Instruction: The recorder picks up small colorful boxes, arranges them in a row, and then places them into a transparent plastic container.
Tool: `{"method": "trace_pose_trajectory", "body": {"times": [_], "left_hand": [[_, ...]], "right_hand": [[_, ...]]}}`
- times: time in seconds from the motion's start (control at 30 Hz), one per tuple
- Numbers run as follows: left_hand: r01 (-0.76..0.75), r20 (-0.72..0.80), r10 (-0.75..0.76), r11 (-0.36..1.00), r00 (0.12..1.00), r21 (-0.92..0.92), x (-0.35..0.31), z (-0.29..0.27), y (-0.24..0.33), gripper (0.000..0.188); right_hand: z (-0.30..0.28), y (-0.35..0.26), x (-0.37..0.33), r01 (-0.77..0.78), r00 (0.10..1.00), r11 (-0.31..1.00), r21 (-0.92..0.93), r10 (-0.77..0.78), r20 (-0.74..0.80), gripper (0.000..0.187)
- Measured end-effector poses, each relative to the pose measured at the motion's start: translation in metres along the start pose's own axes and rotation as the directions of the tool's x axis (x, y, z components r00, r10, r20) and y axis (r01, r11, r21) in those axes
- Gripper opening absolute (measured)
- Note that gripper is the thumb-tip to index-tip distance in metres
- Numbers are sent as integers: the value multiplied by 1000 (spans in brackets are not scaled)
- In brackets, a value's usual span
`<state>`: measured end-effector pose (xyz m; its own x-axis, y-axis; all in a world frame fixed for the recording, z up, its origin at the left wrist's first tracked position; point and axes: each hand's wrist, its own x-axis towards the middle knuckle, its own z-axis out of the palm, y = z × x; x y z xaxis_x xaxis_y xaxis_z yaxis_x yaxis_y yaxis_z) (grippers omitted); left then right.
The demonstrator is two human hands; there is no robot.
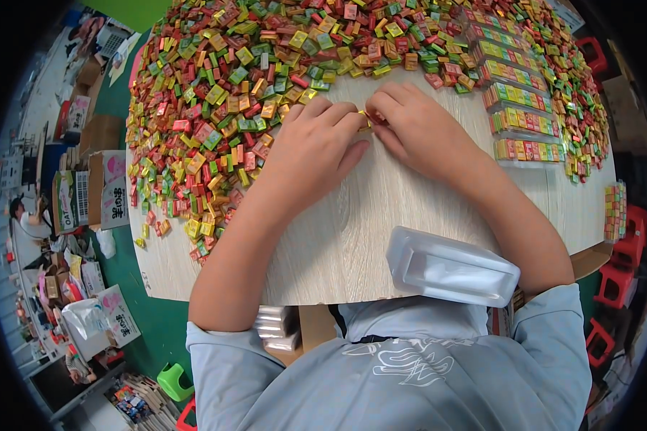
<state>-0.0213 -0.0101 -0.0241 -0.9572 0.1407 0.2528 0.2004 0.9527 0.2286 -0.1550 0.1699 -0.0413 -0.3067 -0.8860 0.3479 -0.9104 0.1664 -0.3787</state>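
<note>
My left hand and my right hand meet over the bare wood-grain table, at the near edge of a big heap of small wrapped candy blocks. Fingers of both hands are curled round a small yellow wrapped candy. Most of that piece is hidden behind the fingertips. The left thumb sits a little apart, below it. An open clear plastic tray lies by the table's front edge, inside my right forearm, with no candies seen in it.
Several clear trays filled with rows of candies stand in a column at the right. More loose candies lie beyond them. Red stools stand on the right, cartons on the left. A green stool is at the lower left.
</note>
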Motion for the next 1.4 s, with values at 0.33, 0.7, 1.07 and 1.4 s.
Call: {"method": "trace_pose_trajectory", "body": {"times": [0.33,0.7,1.07,1.4], "left_hand": [[179,-184,-133,949,974,260,2,-10,-12,40],[91,-113,-60,953,992,290,5,2,-13,41],[-120,22,122,991,992,-59,1,-12,12,24],[64,-151,-29,971,988,231,-6,-35,-10,22]], "right_hand": [[7,-1,0,12,997,1000,14,-11,-72,41],[6,3,-11,-58,996,994,-95,51,-72,25],[-6,3,-17,42,999,999,6,-42,18,29],[-2,2,-15,28,998,1000,2,-28,48,29]]}}
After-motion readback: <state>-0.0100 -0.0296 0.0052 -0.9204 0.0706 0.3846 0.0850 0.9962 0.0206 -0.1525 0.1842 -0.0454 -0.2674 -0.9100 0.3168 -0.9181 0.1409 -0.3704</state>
